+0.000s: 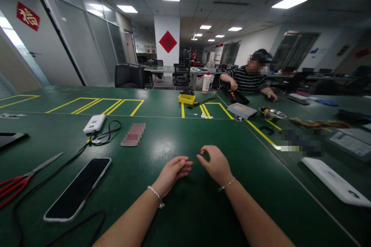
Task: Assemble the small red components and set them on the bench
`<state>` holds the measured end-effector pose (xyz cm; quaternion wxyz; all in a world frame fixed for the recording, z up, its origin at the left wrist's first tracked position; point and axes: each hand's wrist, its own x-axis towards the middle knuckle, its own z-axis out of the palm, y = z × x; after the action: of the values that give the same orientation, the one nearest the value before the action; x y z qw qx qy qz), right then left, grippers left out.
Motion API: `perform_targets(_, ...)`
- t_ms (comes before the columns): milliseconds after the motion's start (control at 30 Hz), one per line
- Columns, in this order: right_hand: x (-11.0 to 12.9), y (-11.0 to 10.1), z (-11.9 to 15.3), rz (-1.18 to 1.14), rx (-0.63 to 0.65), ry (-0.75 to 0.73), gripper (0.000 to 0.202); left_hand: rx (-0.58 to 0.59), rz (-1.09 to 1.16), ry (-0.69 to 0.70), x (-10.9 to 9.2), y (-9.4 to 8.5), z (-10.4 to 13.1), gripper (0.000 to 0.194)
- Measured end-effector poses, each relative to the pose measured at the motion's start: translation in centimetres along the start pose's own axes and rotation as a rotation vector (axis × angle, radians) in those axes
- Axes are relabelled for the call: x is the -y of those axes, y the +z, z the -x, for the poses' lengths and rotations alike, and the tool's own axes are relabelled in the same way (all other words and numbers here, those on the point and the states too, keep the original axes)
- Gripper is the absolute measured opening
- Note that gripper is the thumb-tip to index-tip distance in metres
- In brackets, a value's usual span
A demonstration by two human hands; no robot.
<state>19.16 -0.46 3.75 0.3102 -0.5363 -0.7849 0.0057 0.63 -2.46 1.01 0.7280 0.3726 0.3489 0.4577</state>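
Above the green table, my right hand (216, 164) pinches a small red-orange object (201, 152) between thumb and fingertips. It is too small to name, and the fingers partly cover it. Just to the left, my left hand (174, 173) is held palm inward with its fingers loosely stretched toward the right hand, and nothing shows in it. A narrow gap separates the two hands. A dark-screened phone (78, 191) with a light frame lies left of my left arm.
Red-handled scissors (24, 181), a white power bank (94, 123) and its black cable (60, 168) are on the left. A white device (333, 181) lies right. Across the table, a person in a striped shirt (246, 81) sits behind a grey box (242, 110), metal bowl (274, 113) and yellow tray (186, 98).
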Motion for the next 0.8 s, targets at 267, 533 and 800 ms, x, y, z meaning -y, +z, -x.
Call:
perform_targets(267,-10.0,-3.2,0.9,0.346,0.159,0.711,0.031,-0.173,0.026,0.058,-1.1,-0.6,-0.2,0.025)
perform_targets(533,-11.8,-2.7,2.0,0.442,0.162,0.898,0.040,-0.218,0.056,0.087,-1.0,-0.7,-0.3,0.023)
perform_targets(800,-5.7,-1.3,0.4,0.270,0.045,0.408,0.043,-0.206,0.057,0.061,-1.1,-0.8,-0.4,0.022)
